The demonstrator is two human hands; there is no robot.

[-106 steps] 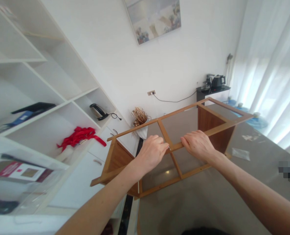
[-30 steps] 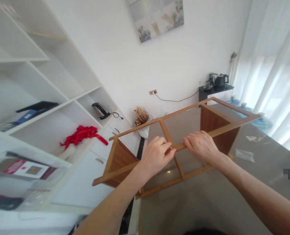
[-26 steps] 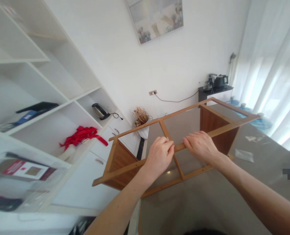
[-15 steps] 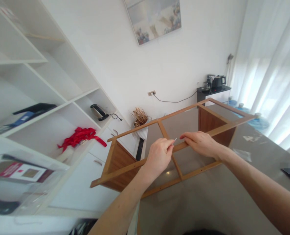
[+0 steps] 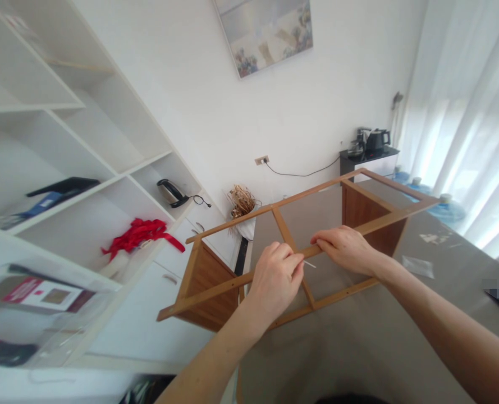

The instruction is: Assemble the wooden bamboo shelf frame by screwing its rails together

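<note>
Honey-brown wood is laid across the middle of the view: the frame (image 5: 310,251), closed off by a panel at each end, is supported on the grey-brown tabletop (image 5: 358,336) and slanted away to the right. And it is at the frame's middle crossing that both bare hands are gathered! By the left hand (image 5: 277,275), just left of that crossing, a narrow grip is shown, with a thin rod (image 5: 310,264) pinched between thumb and fingers and its free end aimed out to the right; whether the frame is touched by the rod cannot be told. On the same long rail, just right of the crossing, the right hand (image 5: 344,247) is planted, its grip closed over the frame, fingers curled on the wood. Beyond the frame's right end, a small clear bag (image 5: 417,267) is seen flat on the tabletop, and behind the bag some pale scraps (image 5: 435,238) are scattered. Left of the frame, a bundle of red ribbon (image 5: 142,234) and a steel kettle (image 5: 171,192) are kept on white shelves (image 5: 106,196), while behind its far rail dried stems (image 5: 241,201) are bunched.
</note>
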